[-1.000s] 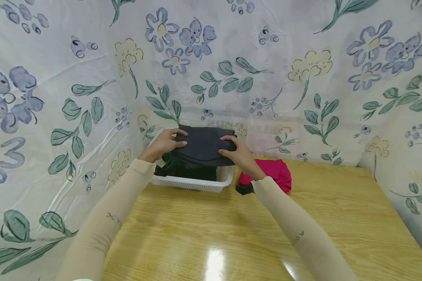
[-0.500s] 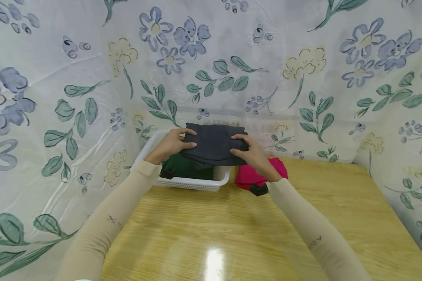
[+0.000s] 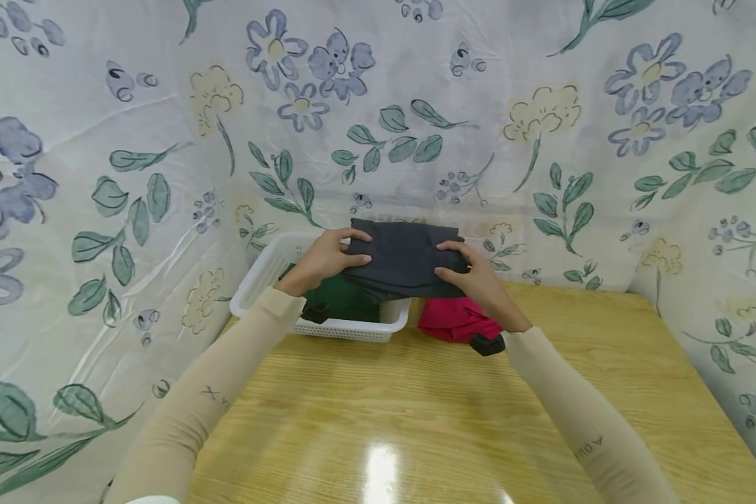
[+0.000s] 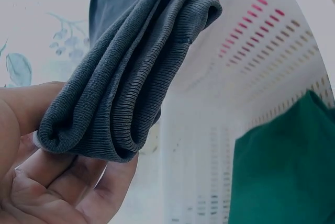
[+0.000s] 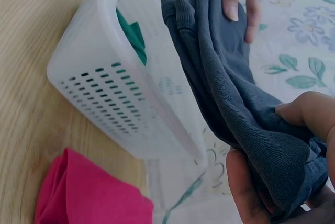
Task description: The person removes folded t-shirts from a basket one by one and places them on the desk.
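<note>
A folded dark grey garment (image 3: 403,255) is held up between both hands, above the right part of a white plastic basket (image 3: 359,332). My left hand (image 3: 323,260) grips its left end, thumb on the near face. On the other end, my right hand (image 3: 479,280) pinches the layers between thumb and fingers. The left wrist view shows several stacked folds of the garment (image 4: 136,67) with ribbed edges. Green cloth (image 3: 346,297) lies inside the basket. Below the right hand, a folded pink-red cloth (image 3: 453,322) rests on the table, partly hidden by the grey garment.
The basket stands at the back left of a wooden table (image 3: 365,399), close to the flowered fabric (image 3: 416,105) that hangs behind and at both sides. Its perforated wall (image 5: 104,98) rises beside the pink-red cloth.
Both hands have carried the grey garment to the right, from over the basket toward the pink-red cloth. More of the basket's left side now shows.
</note>
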Action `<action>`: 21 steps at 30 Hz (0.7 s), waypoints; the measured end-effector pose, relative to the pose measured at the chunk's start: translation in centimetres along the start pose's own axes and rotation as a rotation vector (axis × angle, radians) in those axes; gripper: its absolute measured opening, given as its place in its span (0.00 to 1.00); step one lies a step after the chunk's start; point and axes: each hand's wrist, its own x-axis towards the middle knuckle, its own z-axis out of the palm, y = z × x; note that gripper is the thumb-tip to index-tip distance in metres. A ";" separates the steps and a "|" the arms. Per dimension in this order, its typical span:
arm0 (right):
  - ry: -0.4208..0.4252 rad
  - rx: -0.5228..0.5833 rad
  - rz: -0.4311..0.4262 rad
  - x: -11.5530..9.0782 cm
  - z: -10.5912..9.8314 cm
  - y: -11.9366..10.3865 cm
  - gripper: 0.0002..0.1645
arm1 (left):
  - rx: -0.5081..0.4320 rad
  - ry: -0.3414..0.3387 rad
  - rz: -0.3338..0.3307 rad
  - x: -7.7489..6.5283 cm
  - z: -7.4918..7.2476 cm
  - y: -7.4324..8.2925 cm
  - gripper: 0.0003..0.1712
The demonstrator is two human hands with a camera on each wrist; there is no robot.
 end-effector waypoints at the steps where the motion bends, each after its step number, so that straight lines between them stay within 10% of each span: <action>1: 0.004 0.003 0.005 -0.1 -0.2 0.1 0.28 | 0.001 -0.001 0.002 0.0 0.2 0.2 0.25; 21: 0.066 -0.015 0.029 -3.0 -4.9 0.9 0.32 | -0.084 -0.049 0.111 1.3 4.4 3.4 0.24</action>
